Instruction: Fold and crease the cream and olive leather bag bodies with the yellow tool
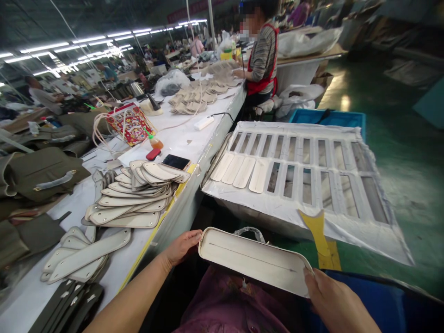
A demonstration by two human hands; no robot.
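Observation:
Between my two hands, over my lap, is a cream handbag [255, 260] whose long rounded base faces me, a thin dark line running along it. A plastic-wrapped handle [252, 232] shows behind its far edge. My left hand [183, 247] pinches the bag's left end with thumb and fingers. At the right end my right hand [326, 291] grips the rim, its thumb on the near face and the other fingers partly hidden. Left of the bag, on the table, lie a pile of pale strap-shaped panels [135, 196] and a smaller stack of them [86, 254].
The white table [194, 150] holds a phone [175, 162], a glue bottle [154, 140], a patterned red bag [130, 122] and dark green bags [41, 173]. On my right stands a slotted white rack [277, 199] bearing several pale panels. A co-worker [262, 55] sits farther along the table.

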